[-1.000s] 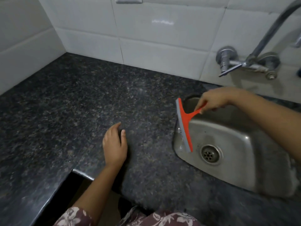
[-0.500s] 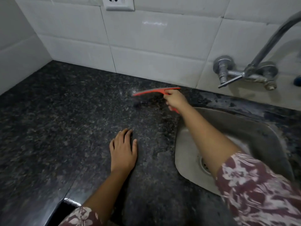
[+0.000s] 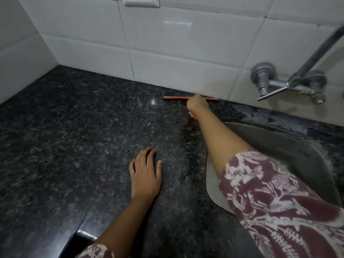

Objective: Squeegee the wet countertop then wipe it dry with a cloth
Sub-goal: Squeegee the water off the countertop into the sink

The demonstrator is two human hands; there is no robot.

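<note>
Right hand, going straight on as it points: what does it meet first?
Probably the white tiled wall, just beyond the red squeegee the right hand grips; depth is unclear.

Big sweep of fabric at four o'clock: the right sleeve is loose, deep maroon cloth covered in a pale pink-and-white floral print, ending in a soft edge near the elbow, with the right forearm uncovered beyond it. Down at seven o'clock, just peeking over the bottom edge, the left sleeve shows the same maroon-and-white pattern. The left hand and right hand are bare.
</note>
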